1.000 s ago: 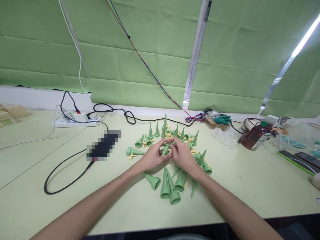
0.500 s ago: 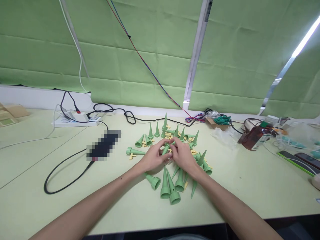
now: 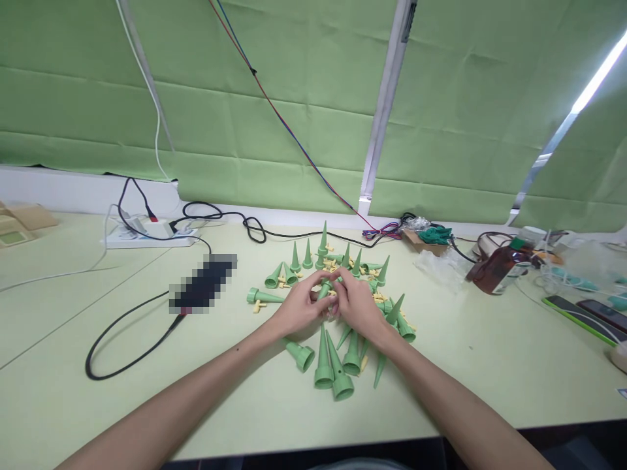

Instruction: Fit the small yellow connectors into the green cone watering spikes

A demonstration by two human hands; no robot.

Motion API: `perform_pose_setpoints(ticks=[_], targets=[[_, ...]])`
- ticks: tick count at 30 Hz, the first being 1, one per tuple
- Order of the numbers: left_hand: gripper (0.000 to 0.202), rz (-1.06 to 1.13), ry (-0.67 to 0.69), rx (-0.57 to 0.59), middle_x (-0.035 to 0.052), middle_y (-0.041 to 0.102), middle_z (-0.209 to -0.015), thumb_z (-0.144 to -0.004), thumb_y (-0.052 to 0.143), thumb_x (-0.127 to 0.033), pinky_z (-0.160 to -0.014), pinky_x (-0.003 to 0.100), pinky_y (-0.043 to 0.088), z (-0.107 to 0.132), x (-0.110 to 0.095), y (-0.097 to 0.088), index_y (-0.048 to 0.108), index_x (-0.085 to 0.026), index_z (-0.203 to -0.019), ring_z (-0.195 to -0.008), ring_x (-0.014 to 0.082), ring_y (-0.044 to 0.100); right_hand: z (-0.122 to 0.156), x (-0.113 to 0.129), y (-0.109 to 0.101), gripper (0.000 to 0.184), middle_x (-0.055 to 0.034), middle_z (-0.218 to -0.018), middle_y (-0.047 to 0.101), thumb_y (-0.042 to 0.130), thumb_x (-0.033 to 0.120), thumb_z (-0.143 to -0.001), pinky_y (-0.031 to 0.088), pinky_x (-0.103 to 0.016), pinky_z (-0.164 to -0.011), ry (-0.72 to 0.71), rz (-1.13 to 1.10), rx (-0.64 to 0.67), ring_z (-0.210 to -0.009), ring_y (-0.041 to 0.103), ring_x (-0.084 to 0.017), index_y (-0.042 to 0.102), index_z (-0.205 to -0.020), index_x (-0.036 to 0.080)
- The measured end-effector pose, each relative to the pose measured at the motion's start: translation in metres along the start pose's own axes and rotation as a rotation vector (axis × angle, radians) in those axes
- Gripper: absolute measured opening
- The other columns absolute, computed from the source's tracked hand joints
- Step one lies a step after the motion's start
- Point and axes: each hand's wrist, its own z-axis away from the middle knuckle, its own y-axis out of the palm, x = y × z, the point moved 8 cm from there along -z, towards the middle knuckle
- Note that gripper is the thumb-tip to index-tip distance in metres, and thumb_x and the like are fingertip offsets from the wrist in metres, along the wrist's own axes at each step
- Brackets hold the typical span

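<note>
Left hand: fingers curled round a tapered, green plastic cone, closed on it.
Right hand: fingers bent, tips meeting the left hand's at the cone's far end; whether they pinch the cone or a smaller part is hidden, so its grip cannot be told.
Held cone: between the two hands, tilted, partly covered by fingers.
Standing cones: several green plastic ones with pointed tips up, beyond the grip.
Lying cones: nearer the person than the grip, a cluster with open, cup-shaped ends facing the person; another lies left of the grip.
Yellow parts: small, branched plastic pieces, one left of the grip, others beyond it and to its right.
Bottle: brown, green-capped, tilted, well right of the grip.
Table: pale, smooth-topped, beneath everything.
</note>
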Motion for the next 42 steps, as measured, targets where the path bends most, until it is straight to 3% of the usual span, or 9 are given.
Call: perform_pose_setpoints(ticks=[9,16,32,42], targets=[[0.035,0.012,-0.020,-0.068,0.0070,0.063,-0.110,-0.087,0.057,-0.041,-0.061,0.029,0.052,-0.001,-0.002,-0.012,0.053,-0.022,-0.116,-0.061,0.0140,0.065,-0.001,0.006,0.000,0.020,0.0027,-0.056,0.059,0.034,0.015,-0.095,0.046,-0.026,-0.057,-0.066,0.070,-0.012,-0.053,0.061,-0.017,0.051,-0.103,0.021],[0.032,-0.008,-0.012,-0.151,0.0043,0.063,-0.102,-0.087,0.057,-0.042,-0.055,0.026,0.049,-0.001,-0.007,-0.021,0.053,-0.022,-0.111,-0.057,0.0115,0.062,0.000,0.011,-0.001,0.017,0.0017,-0.062,0.062,0.036,0.018,-0.097,0.046,-0.027,-0.061,-0.109,0.104,-0.023,-0.056,0.062,-0.017,0.052,-0.101,0.021],[0.031,-0.074,0.010,-0.238,0.0068,0.058,-0.122,-0.088,0.056,-0.044,-0.054,0.025,0.049,0.000,-0.004,-0.029,0.052,-0.021,-0.107,-0.061,0.0115,0.063,0.001,0.012,0.001,0.014,-0.0024,-0.080,0.069,0.044,0.018,-0.092,0.047,-0.027,-0.062,-0.120,0.086,-0.005,-0.065,0.063,-0.016,0.058,-0.095,0.019],[0.029,-0.070,0.005,-0.281,0.0063,0.060,-0.118,-0.086,0.059,-0.042,-0.055,0.025,0.047,0.000,-0.001,-0.032,0.053,-0.020,-0.104,-0.060,0.0093,0.057,0.001,0.011,0.002,0.011,-0.0015,-0.077,0.070,0.048,0.016,-0.089,0.048,-0.025,-0.060,-0.104,0.018,-0.001,-0.062,0.063,-0.014,0.059,-0.091,0.018]])
